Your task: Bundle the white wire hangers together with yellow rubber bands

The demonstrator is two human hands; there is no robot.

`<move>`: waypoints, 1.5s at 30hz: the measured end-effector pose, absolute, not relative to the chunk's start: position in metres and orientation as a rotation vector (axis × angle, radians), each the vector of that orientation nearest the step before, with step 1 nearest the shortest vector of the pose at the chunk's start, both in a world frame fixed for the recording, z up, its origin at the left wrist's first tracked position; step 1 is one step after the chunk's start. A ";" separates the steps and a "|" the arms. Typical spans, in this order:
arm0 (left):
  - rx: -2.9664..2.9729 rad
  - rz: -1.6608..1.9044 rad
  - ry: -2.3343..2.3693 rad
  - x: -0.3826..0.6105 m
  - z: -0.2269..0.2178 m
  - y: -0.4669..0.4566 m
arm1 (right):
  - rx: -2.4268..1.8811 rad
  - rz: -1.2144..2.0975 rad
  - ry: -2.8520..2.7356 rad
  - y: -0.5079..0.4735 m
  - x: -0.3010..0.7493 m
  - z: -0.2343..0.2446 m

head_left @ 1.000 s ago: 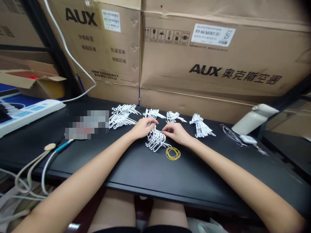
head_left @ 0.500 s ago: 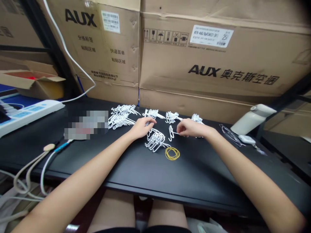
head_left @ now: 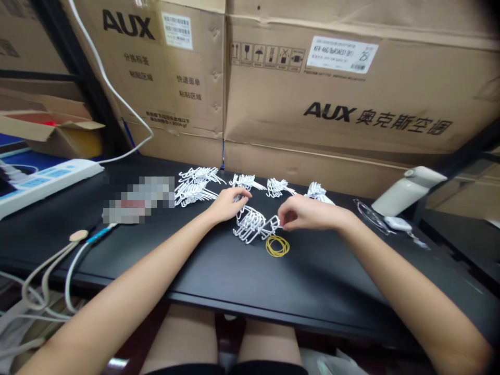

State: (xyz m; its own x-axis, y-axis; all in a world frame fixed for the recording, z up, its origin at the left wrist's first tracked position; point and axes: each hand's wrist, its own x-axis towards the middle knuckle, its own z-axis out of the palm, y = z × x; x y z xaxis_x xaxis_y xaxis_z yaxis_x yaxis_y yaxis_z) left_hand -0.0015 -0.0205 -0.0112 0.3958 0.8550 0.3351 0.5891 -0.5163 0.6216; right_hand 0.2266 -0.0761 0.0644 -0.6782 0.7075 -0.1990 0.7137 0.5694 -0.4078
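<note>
My right hand is pinched closed on a white wire hook, just right of a row of several similar hooks on the black table. The held hook's bent end overlaps the row's right side in view. Behind that row, my left hand has its fingers curled round part of some white hooks, mostly hidden by the hand. A loose coil of yellow rubber bands lies in front of the row. Further bunches of white hooks lie at the back: a large left bunch, a middle bunch, and others to the right.
Large cardboard boxes wall off the table's back. At right lie a white bottle, glasses and a small white case. A power strip, cables and a blurred-out item occupy the left.
My right hand has brought its hook slightly left and toward me, up to the front row. My left hand stays in place.
</note>
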 end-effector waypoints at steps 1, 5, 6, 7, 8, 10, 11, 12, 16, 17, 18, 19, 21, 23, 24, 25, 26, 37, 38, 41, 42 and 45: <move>2.253 0.893 1.243 -0.001 -0.011 -0.020 | 1.239 -0.749 2.772 -0.076 0.225 0.062; 2.246 0.904 1.231 -0.001 -0.012 -0.020 | 1.185 -0.762 2.808 -0.074 0.221 0.054; 2.247 0.910 1.223 -0.001 -0.012 -0.019 | 1.177 -0.762 2.826 -0.074 0.220 0.052; 2.248 0.915 1.215 -0.001 -0.012 -0.019 | 1.171 -0.771 2.843 -0.074 0.218 0.051; 2.249 0.919 1.212 -0.001 -0.012 -0.019 | 1.167 -0.787 2.856 -0.075 0.217 0.050; 2.246 0.919 1.212 -0.001 -0.012 -0.019 | 1.160 -0.831 2.877 -0.075 0.215 0.048; 2.245 0.917 1.213 -0.001 -0.012 -0.020 | 1.157 -0.853 2.884 -0.076 0.214 0.047; 2.244 0.917 1.213 -0.001 -0.012 -0.020 | 1.155 -0.873 2.891 -0.076 0.214 0.046; 2.242 0.924 1.203 -0.001 -0.013 -0.019 | 1.139 -0.942 2.914 -0.075 0.211 0.043; 2.241 0.924 1.204 -0.001 -0.013 -0.019 | 1.133 -0.959 2.914 -0.075 0.211 0.043; 2.239 0.923 1.207 -0.001 -0.013 -0.019 | 1.126 -0.985 2.909 -0.074 0.211 0.043; 2.238 0.920 1.209 -0.001 -0.013 -0.019 | 1.116 -1.023 2.900 -0.074 0.212 0.043; 2.236 0.919 1.210 0.000 -0.012 -0.019 | 1.110 -1.131 2.890 -0.071 0.214 0.042; 2.229 0.913 1.212 0.000 -0.011 -0.020 | 1.162 -1.240 2.898 -0.066 0.217 0.040; 2.224 0.909 1.213 0.001 -0.010 -0.021 | 1.227 -1.258 2.921 -0.063 0.218 0.037; 2.218 0.903 1.213 0.001 -0.010 -0.021 | 1.312 -1.240 2.956 -0.060 0.218 0.033; 2.211 0.897 1.210 0.001 -0.010 -0.021 | 1.411 -1.179 3.004 -0.057 0.218 0.027; 2.183 0.871 1.106 0.003 -0.009 -0.023 | 1.603 -0.717 3.266 -0.047 0.204 -0.012; 2.178 0.867 1.126 0.003 -0.008 -0.023 | 1.628 -0.717 3.219 -0.046 0.207 -0.008; 2.180 0.868 1.206 0.003 -0.008 -0.023 | 1.690 -0.857 2.977 -0.042 0.218 0.004; 2.184 0.874 1.231 0.003 -0.008 -0.022 | 1.696 -0.941 2.875 -0.041 0.223 0.009; 2.188 0.901 1.277 0.002 -0.009 -0.021 | 1.665 -1.120 2.656 -0.041 0.234 0.023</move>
State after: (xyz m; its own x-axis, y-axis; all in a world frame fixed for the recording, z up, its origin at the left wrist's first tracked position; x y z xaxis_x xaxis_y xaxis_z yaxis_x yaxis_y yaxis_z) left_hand 0.0015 -0.0213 -0.0091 0.3586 0.8805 0.3099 0.5873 -0.4709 0.6583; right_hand 0.2340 -0.0411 0.0226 -0.4866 0.8537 -0.1853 0.7286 0.2796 -0.6252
